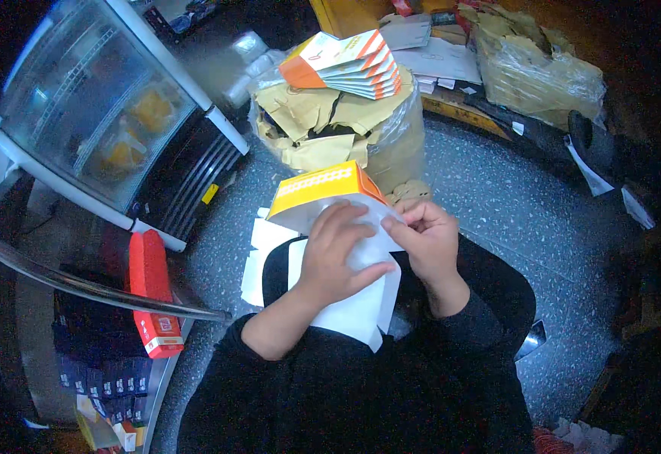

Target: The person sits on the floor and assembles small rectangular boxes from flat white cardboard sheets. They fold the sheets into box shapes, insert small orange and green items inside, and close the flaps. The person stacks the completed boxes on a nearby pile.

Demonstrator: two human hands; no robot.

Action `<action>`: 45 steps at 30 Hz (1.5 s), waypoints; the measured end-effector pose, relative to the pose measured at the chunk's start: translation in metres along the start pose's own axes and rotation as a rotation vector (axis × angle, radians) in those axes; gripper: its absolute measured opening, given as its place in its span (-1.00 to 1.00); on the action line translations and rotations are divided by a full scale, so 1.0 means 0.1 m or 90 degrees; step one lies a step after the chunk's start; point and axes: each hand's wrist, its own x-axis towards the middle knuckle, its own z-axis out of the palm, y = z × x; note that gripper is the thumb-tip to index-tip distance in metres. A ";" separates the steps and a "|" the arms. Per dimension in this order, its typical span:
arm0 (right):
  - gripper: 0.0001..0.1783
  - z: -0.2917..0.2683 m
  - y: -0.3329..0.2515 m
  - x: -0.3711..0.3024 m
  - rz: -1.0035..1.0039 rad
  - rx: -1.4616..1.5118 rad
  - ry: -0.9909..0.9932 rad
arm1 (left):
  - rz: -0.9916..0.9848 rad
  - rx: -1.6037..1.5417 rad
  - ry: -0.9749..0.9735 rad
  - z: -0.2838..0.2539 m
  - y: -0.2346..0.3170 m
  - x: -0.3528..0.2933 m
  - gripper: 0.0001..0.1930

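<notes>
The yellow-and-white carton [311, 195] sits on the near side of the wrapped bundle [300, 113], its yellow side running crosswise toward the bundle, with the left hand [334, 257] spread over its white surface and the right hand [430, 242] pinching its edge.

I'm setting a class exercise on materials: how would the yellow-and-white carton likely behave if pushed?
The carton is probably light, since its walls look like thin card. It would likely flex along its crease, where the yellow face bends into the orange end.
</notes>
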 end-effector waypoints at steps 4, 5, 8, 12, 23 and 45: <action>-0.91 -0.06 -0.10 0.02 0.031 -0.063 -0.097 | -0.026 0.023 0.046 0.08 0.08 0.04 -0.55; -0.93 -0.07 -0.12 0.03 0.054 -0.079 -0.116 | -0.025 0.016 0.058 0.11 0.08 0.04 -0.57; -0.91 -0.13 -0.07 0.05 0.061 -0.146 -0.107 | -0.006 0.040 0.084 0.17 0.08 0.05 -0.69; -0.88 -0.05 0.02 0.03 0.042 -0.105 -0.041 | 0.065 0.032 0.114 0.28 -0.01 -0.08 -0.86; -0.87 -0.06 -0.11 0.05 -0.061 -0.250 -0.158 | -0.044 -0.189 0.194 0.14 -0.01 -0.21 -0.91; -0.89 0.04 0.15 0.00 -0.088 -0.274 -0.150 | -0.418 -0.727 0.181 0.26 -0.25 -0.32 -0.75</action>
